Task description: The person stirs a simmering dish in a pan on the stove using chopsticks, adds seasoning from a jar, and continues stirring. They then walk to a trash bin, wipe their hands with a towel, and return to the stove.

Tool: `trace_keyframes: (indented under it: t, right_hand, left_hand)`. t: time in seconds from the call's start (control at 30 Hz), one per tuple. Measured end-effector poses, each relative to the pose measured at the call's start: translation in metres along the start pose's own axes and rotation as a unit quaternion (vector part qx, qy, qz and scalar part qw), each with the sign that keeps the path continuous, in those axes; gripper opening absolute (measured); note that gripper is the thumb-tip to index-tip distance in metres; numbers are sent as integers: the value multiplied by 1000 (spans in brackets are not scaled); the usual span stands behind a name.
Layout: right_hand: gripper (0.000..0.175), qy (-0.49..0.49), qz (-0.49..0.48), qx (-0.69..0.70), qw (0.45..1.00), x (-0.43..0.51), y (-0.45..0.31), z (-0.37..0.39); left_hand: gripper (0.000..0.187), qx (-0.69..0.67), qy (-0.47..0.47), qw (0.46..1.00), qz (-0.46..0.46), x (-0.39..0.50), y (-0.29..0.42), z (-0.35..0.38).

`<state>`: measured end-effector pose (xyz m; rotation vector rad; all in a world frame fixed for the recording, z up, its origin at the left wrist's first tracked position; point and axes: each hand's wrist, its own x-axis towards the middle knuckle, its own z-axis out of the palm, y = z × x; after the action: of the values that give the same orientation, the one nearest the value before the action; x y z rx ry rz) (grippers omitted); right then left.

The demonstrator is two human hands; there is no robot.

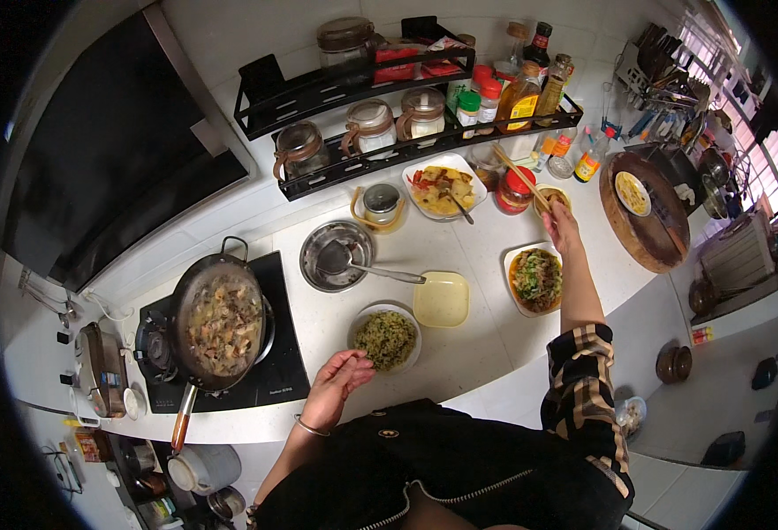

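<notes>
My right hand (561, 227) reaches to the back right of the counter and grips a pair of wooden chopsticks (518, 168). Partly behind its fingers stands a small bowl (554, 193) with brownish food. Under that wrist is a square dish of minced food topped with chopped greens (534, 279). My left hand (341, 379), loosely curled and holding nothing I can see, is at the near-left rim of a round plate of chopped green food (386, 339). Beside this plate lies an empty pale yellow square dish (442, 299).
A wok of cooked food (224, 324) sits on the cooktop (276, 371), its handle jutting forward. A ladle (382, 270) rests in a steel bowl (326, 281). Behind are a stew dish (440, 185), a red-lidded jar (513, 193) and a seasoning rack (362, 165). A round chopping board (617, 228) stands right.
</notes>
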<state>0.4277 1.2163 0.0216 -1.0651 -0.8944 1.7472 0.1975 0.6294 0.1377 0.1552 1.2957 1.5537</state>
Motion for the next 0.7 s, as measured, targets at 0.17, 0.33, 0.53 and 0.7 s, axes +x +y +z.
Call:
trace_keyframes:
  t: [0.17,0.33,0.53,0.7]
  right_hand:
    - [8,93,-24,18,995,39,17,-12]
    - [8,118,-16,32,992,39,13,-8]
    - [14,120,-16,37,992,41,10,-17]
    - [13,88,-22,23,996,50,16,-14]
  left_hand:
    - [28,23,-5,1000,-14,-4,8,5]
    - [28,1,-1,1000,-12,-6,-3,0]
    - [27,-11,-2,1000,-7,-2,-5,1]
    - [28,-7,11,1000,-11,1,-8,-1]
